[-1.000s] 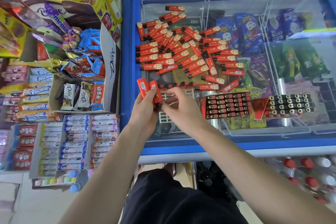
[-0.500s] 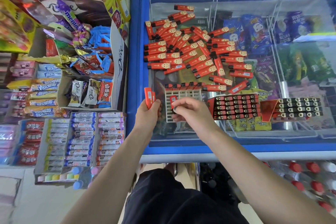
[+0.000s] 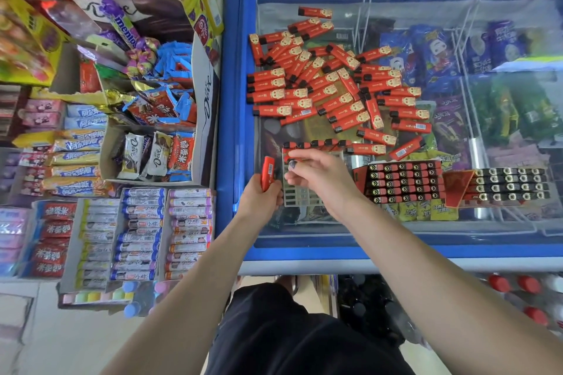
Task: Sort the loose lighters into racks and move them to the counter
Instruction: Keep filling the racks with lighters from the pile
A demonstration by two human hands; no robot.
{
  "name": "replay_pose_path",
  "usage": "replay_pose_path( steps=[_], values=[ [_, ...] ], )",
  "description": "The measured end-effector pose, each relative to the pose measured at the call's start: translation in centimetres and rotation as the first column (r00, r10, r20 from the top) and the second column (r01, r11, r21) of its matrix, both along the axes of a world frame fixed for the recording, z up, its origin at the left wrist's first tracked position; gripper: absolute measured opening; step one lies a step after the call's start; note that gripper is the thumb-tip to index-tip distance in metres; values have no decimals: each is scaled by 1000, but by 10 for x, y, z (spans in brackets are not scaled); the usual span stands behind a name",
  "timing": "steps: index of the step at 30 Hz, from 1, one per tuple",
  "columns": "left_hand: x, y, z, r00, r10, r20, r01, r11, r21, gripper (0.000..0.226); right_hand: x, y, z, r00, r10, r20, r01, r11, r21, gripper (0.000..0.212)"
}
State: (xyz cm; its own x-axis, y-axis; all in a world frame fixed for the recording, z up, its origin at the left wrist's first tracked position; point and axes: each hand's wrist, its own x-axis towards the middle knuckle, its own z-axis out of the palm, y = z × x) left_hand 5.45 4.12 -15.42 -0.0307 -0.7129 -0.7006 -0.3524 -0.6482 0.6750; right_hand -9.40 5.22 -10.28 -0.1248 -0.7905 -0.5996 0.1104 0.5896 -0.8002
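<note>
Left hand (image 3: 262, 195) fingers hold one lighter (image 3: 267, 173) upright | right hand (image 3: 316, 175) pinches another at rack (image 3: 300, 193), second row | pile (image 3: 335, 82) behind on freezer lid (image 3: 304, 231) | my worry: off-slot push skids rack on glass, spilling the seated row.

Red lighters (image 3: 335, 82) heaped; grey rack (image 3: 304, 192) part-filled.

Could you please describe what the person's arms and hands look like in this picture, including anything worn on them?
Both forearms are bare, with no sleeves in view. The left hand and right hand wear no gloves, and no rings, watch or bracelet are visible. One fingernail on the right hand looks painted dark. Below the arms, the person wears dark clothing.
</note>
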Motion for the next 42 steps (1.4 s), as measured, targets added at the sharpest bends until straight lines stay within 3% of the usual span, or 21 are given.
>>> replay_pose_path(
  steps=[4, 7, 13, 15, 17, 20, 23, 26, 28, 31, 34, 38, 42],
  values=[
    [-2, 0, 3, 1000, -22, 8, 22, 1000, 1, 7, 6, -4, 0, 986, -158, 60, 155, 987, 50, 25],
    [-1, 0, 4, 999, -47, 10, 47, 999, 10, 8, 15, -6, 0, 974, -214, 75, 206, 973, 100, 3],
    [-2, -3, 6, 1000, 2, -12, -1, 999, 42, 16, 17, -11, -3, 964, -254, 73, 224, 931, 287, 32],
    [-2, -2, 8, 990, 65, -127, -54, 995, 89, 21, 16, -10, -1, 969, -230, 94, 194, 935, 298, 34],
    [-2, -2, 11, 950, 164, -265, -123, 979, 164, 24, 14, -6, 0, 980, -183, 81, 153, 945, 289, 36],
    [-3, 1, 19, 885, 281, -372, -189, 945, 266, 29, 15, 4, 4, 996, -55, -71, 70, 971, 227, 32],
    [-5, 3, 26, 869, 251, -426, -128, 947, 296, 37, 17, 18, 10, 972, 117, -205, -109, 993, 49, 22],
    [-7, 4, 32, 845, 226, -485, -70, 945, 318, 36, 15, 28, 7, 874, 286, -393, -346, 934, -91, 45],
    [-8, 4, 36, 854, 201, -481, -47, 949, 312, 35, 13, 31, 5, 802, 335, -495, -449, 885, -128, 53],
    [-10, 5, 36, 875, 115, -470, 22, 961, 276, 35, 7, 31, 4, 749, 331, -574, -487, 863, -137, 48],
    [-13, 6, 34, 882, 64, -466, 66, 964, 258, 37, 4, 33, 4, 740, 322, -591, -478, 870, -124, 40],
    [-16, 5, 31, 900, -38, -434, 146, 965, 218, 48, -3, 37, 3, 814, 207, -543, -340, 928, -156, 17],
    [-15, 4, 21, 971, -42, -233, 99, 966, 238, 49, -16, 37, 0, 874, 43, -484, -133, 979, -153, 12]
  ],
)
